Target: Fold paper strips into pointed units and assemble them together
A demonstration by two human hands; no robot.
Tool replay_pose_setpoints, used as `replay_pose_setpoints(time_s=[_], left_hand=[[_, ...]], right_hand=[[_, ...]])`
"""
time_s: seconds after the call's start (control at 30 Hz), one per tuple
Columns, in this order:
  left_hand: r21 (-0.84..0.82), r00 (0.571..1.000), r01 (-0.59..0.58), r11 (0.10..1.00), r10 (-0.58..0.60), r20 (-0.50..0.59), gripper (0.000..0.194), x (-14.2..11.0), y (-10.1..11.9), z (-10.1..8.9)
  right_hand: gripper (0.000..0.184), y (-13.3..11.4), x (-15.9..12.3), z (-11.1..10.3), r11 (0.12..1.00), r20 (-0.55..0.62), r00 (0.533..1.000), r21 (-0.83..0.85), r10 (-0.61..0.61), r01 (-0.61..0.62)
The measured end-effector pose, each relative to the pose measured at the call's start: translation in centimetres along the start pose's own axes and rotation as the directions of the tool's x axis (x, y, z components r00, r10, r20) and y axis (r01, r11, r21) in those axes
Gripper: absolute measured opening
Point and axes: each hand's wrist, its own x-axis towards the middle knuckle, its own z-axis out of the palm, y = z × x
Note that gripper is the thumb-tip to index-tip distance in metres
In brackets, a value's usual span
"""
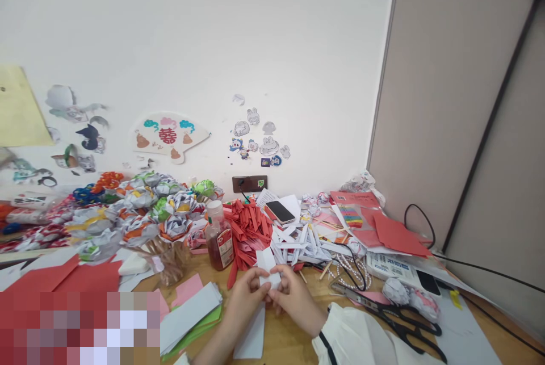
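Observation:
A small folded piece of white paper [271,280] is pinched between my two hands, low in the middle of the view. My left hand [249,291] grips its left side with thumb and fingers. On its right side, my right hand [292,295] holds it the same way. Behind the hands lies a strip of white paper [265,259], and I cannot tell whether it joins the held piece. Under my wrists a white paper sheet [251,339] rests on the wooden table [293,348].
A bottle of dark red liquid [220,243] stands left of piled red paper strips [249,229]. White folded strips [302,244] and a phone [280,212] lie behind. Black-handled scissors [395,319] are at the right. Paper flowers on sticks [140,229] fill the left.

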Motion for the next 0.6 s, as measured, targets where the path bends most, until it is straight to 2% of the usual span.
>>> replay_pose_setpoints(time_s=[0.2, 0.3, 0.47, 0.6], left_hand=[[-0.036, 0.999, 0.042, 0.998, -0.041, 0.026, 0.033, 0.2, -0.2, -0.1], [-0.016, 0.999, 0.012, 1.000, -0.011, 0.033, 0.035, 0.2, -0.3, -0.3], [-0.025, 0.997, -0.030, 0.999, 0.032, 0.074, 0.038, 0.3, -0.7, -0.8], [-0.002, 0.993, -0.049, 0.999, 0.049, 0.109, 0.035, 0.3, -0.9, -0.8]], right_hand=[[0.036, 0.2, 0.2, -0.2, 1.000, -0.023, 1.000, 0.014, 0.004, -0.004], [0.037, -0.3, 0.1, -0.5, 0.999, 0.004, 1.000, 0.028, -0.015, 0.015], [0.024, -1.3, 0.0, -1.4, 0.998, 0.100, 0.993, 0.025, -0.060, 0.057], [0.019, -1.6, 0.0, -1.5, 0.999, 0.076, 0.996, -0.003, -0.046, 0.046]])
